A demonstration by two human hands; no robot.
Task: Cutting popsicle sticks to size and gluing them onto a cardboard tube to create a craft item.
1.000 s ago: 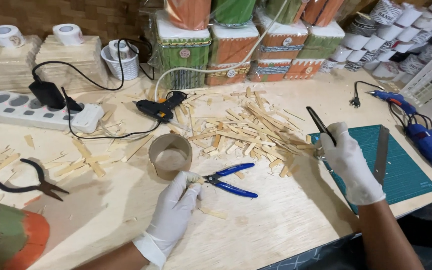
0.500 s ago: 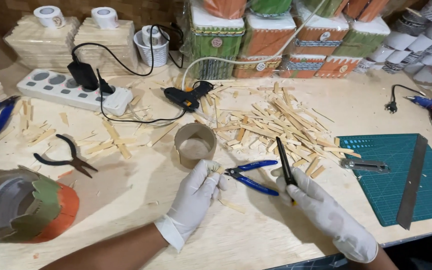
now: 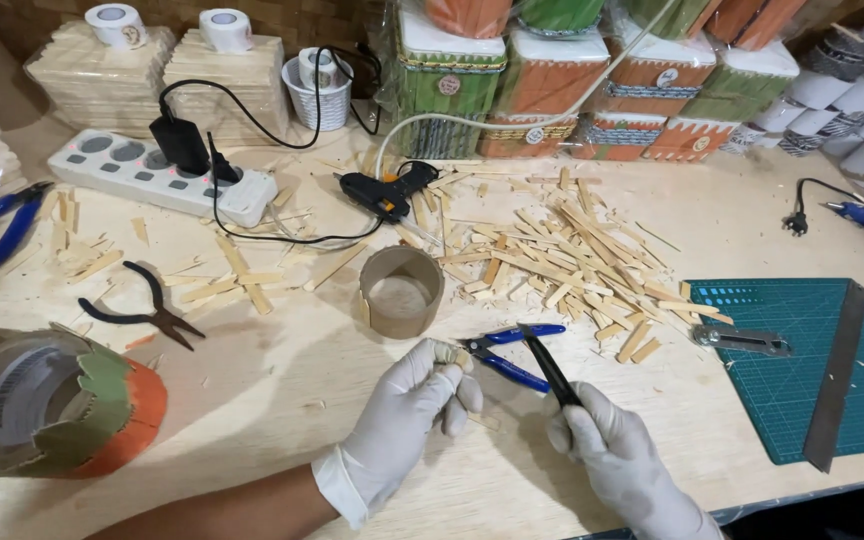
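- Gloves of thin white rubber cover both our hands above the pale wooden tabletop point(image 3: 282, 400).
- Our left hand point(image 3: 407, 410) is curled shut, pinching a small pale wood sliver at its fingertips point(image 3: 447, 357), just beside the blue-handled cutting pliers point(image 3: 507, 352).
- Our right hand point(image 3: 607, 450) is closed around a slim black stick-shaped tool point(image 3: 547, 365), which slants up and left across the pliers' blue handles.
- Those pliers lie flat on the table, handles spread, jaws pointing toward our left fingertips.
- A short brown cardboard ring point(image 3: 401, 291) stands just beyond, beside a heap of cut wooden sticks point(image 3: 562, 250).
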